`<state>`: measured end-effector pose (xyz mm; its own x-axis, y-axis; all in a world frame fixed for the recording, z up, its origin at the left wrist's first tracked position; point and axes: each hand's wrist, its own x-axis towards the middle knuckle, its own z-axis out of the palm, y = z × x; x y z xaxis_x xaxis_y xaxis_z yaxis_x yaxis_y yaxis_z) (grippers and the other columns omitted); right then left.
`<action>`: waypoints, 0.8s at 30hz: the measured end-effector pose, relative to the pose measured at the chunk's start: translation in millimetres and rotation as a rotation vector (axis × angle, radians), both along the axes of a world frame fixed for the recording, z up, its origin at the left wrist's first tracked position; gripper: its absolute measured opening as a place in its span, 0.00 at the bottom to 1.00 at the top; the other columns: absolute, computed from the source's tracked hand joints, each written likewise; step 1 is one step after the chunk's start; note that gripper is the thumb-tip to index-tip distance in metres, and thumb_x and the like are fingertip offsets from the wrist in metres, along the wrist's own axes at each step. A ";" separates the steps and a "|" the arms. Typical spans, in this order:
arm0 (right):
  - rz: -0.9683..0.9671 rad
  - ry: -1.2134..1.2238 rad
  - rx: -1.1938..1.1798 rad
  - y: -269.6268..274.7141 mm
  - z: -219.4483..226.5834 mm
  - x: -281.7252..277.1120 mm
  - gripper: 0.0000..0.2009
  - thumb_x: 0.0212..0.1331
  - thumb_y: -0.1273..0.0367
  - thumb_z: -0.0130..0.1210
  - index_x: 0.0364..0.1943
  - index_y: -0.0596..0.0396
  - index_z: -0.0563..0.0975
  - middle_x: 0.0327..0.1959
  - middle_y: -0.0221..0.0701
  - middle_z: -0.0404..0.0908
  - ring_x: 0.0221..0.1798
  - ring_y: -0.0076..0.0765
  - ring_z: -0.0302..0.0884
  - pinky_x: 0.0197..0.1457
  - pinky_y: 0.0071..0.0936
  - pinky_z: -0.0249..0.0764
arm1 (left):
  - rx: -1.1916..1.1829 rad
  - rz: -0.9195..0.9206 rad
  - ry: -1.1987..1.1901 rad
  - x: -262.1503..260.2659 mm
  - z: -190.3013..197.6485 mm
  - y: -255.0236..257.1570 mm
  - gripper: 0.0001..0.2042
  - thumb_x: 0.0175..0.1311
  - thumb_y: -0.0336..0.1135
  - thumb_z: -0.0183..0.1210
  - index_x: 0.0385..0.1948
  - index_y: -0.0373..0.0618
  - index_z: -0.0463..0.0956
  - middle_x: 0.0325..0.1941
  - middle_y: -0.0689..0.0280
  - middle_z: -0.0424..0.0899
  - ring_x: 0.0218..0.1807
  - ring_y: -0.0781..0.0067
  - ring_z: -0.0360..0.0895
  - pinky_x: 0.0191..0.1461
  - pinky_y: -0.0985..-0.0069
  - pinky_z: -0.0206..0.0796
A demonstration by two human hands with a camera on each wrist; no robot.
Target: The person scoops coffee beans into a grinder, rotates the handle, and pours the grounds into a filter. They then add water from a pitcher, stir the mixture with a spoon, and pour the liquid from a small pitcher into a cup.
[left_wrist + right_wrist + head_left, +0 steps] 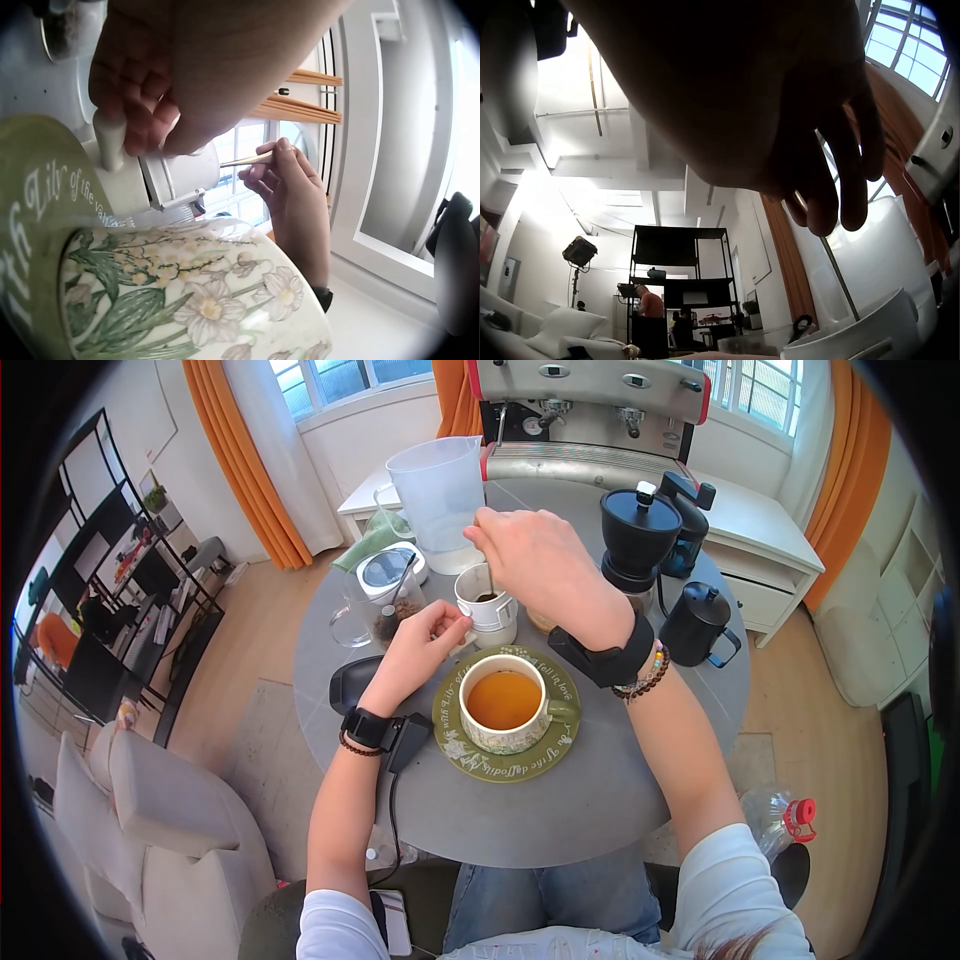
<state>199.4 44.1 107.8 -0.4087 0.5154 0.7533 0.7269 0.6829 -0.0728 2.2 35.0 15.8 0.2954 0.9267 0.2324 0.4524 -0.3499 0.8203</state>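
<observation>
My right hand [550, 570] pinches a thin metal spoon [251, 159], seen with a gold handle in the left wrist view. Its lower end goes down into a white drip coffee filter [474, 584] with dark coffee inside. The filter sits on the rim of a small white cup [495, 632]. At the cup's left side, the curled fingers of my left hand [425, 645] grip it by its handle [110, 142]. Closer to me, a flowered mug [505, 705] of amber liquid stands on a green saucer [460, 758] with white lettering.
Behind the cup stands a large clear pitcher [437, 490], with a white scale [405, 563] and a glass jug [385, 622] at left. A black grinder [637, 535] and black kettle [697, 625] stand right. An espresso machine [590, 420] is at the back.
</observation>
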 end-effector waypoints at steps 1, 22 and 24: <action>0.007 0.018 -0.049 -0.7 0.5 -0.8 0.12 0.66 0.64 0.51 0.27 0.55 0.75 0.22 0.39 0.80 0.30 0.44 0.81 0.35 0.35 0.71 | 0.001 0.001 0.003 -0.1 0.0 0.0 0.11 0.71 0.41 0.56 0.37 0.41 0.75 0.28 0.74 0.79 0.32 0.88 0.75 0.31 0.86 0.62; -0.050 -0.021 0.064 7.3 -4.6 2.5 0.12 0.66 0.63 0.52 0.27 0.55 0.76 0.19 0.40 0.78 0.27 0.49 0.79 0.35 0.40 0.71 | 0.000 -0.009 -0.012 0.4 0.0 -0.3 0.12 0.71 0.41 0.55 0.38 0.41 0.75 0.29 0.73 0.79 0.32 0.87 0.74 0.32 0.84 0.64; 0.017 0.040 0.010 3.8 -3.5 0.4 0.12 0.66 0.63 0.52 0.28 0.54 0.77 0.19 0.39 0.78 0.28 0.47 0.80 0.35 0.39 0.71 | -0.006 -0.007 -0.012 0.4 1.5 -1.1 0.12 0.71 0.42 0.54 0.38 0.41 0.75 0.29 0.73 0.80 0.32 0.87 0.73 0.32 0.84 0.64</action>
<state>199.8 47.9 104.3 -0.3866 0.5014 0.7740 0.7121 0.6957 -0.0950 2.6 33.9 17.3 0.2986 0.9260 0.2309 0.4399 -0.3483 0.8277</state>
